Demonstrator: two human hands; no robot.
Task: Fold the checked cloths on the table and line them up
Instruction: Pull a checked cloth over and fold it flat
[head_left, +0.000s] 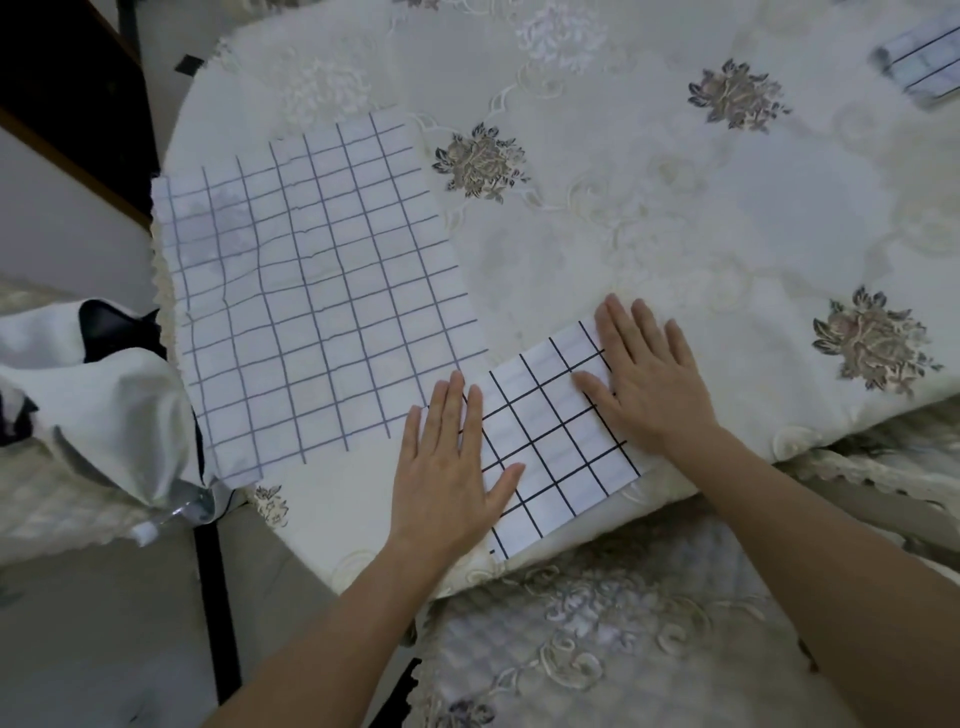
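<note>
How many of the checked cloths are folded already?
One folded cloth looks done, at the far right corner. Both hands, left hand and right hand, press flat on a second folded cloth near the table edge. The big cloth to the left lies unfolded. Lining up remains.

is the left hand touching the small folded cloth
Touching. The head view shows the left hand lying flat with its thumb and fingers straight, resting on the left edge of the folded cloth.
</note>
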